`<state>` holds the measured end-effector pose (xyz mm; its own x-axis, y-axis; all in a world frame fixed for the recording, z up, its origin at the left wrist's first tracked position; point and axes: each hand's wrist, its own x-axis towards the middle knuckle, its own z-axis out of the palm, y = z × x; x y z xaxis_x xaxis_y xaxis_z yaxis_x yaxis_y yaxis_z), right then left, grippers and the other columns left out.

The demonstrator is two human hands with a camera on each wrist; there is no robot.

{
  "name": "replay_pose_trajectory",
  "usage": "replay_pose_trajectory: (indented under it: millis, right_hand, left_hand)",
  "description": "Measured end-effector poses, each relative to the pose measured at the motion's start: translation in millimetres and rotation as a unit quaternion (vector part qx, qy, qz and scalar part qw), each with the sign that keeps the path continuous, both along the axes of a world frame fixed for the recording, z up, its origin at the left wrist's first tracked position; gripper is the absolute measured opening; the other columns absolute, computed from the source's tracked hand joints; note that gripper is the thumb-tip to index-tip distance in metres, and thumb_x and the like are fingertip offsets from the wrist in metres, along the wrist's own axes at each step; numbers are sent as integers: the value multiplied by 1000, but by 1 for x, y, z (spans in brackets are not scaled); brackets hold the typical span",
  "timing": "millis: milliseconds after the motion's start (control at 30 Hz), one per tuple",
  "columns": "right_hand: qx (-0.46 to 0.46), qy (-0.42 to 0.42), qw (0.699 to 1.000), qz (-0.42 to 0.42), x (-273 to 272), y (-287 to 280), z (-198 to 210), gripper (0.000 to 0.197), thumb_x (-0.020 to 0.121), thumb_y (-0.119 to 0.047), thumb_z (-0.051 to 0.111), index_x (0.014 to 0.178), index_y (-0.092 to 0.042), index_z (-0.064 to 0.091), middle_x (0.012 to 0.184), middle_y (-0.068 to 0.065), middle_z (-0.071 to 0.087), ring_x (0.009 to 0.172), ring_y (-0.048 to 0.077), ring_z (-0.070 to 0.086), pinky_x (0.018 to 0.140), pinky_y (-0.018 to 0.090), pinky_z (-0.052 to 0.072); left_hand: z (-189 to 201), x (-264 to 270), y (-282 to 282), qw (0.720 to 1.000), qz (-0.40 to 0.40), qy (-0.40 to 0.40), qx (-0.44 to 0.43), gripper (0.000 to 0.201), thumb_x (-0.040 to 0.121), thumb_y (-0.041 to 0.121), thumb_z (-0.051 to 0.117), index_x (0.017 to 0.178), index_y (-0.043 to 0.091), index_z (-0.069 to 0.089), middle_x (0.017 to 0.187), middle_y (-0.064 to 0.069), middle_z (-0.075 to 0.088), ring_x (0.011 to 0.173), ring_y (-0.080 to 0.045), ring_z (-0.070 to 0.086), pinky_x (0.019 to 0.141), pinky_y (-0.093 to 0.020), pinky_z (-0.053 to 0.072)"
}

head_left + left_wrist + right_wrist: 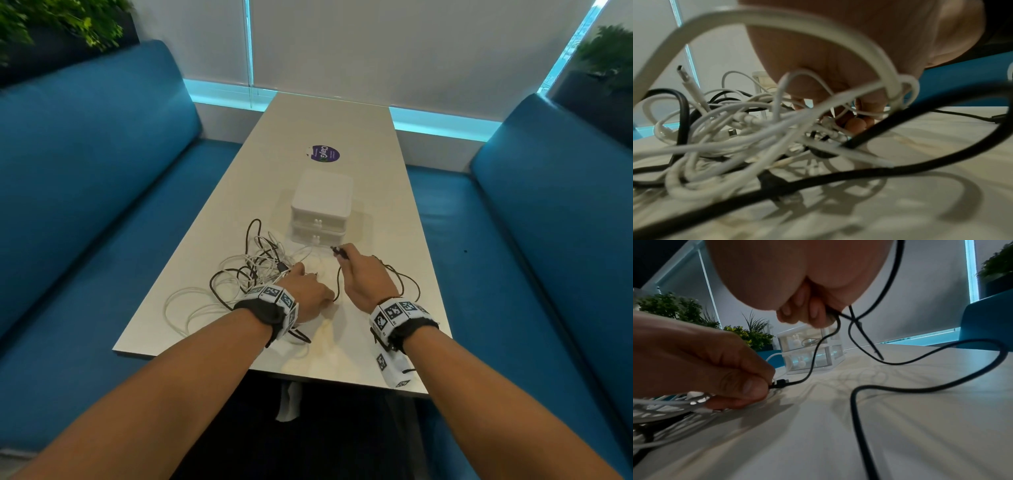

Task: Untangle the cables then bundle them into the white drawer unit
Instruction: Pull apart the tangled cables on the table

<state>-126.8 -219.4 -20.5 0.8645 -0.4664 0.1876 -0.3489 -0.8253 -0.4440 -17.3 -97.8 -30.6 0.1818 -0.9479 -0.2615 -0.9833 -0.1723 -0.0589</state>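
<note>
A tangle of white and black cables [250, 274] lies on the table's near left, close up in the left wrist view as the cable tangle [748, 133]. My left hand [308, 291] rests on its right edge, fingers curled, pinching white cables and a black plug; in the right wrist view that left hand [731, 378] shows beside the black plug [780, 382]. My right hand [363, 274] grips a black cable [941, 386], its plug end [337, 251] sticking out toward the white drawer unit [322, 205]. The drawer unit [812, 350] has two shut drawers.
The long pale table [342, 130] runs away from me between two blue sofas [85, 205]. A purple round sticker [323, 153] lies beyond the drawer unit. Black cable loops [407, 284] lie right of my right hand. Plants [61, 20] stand at the back corners.
</note>
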Motion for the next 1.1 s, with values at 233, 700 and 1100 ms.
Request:
replay_pose_trajectory:
  millis: [233,700,1100]
  right_hand:
    - [162,130,977,-43,11,1,-10,27,102,-30,39,115,-11,54,106,10,64,93,28,61,74,35,44]
    - [42,230,964,-124,-35,-48,-13,23,99,-33,44,98,-17,61,88,3,61,79,23,61,70,33,50]
    - [91,219,971,18,10,7,-27,31,104,-24,35,115,-7,58,113,16,65,103,34,61,84,38,48]
  left_hand:
    - [0,0,0,998,-4,-14,-58,21,101,17,40,113,23,57,89,1,68,91,-23,62,102,-43,29]
    - [-13,23,13,998,29,-26,-40,16,103,28,45,111,26,58,101,-2,65,108,-27,55,109,-44,24]
    - [2,2,4,998,34,-43,-41,32,95,8,45,121,22,54,97,-2,69,104,-26,60,105,-45,25]
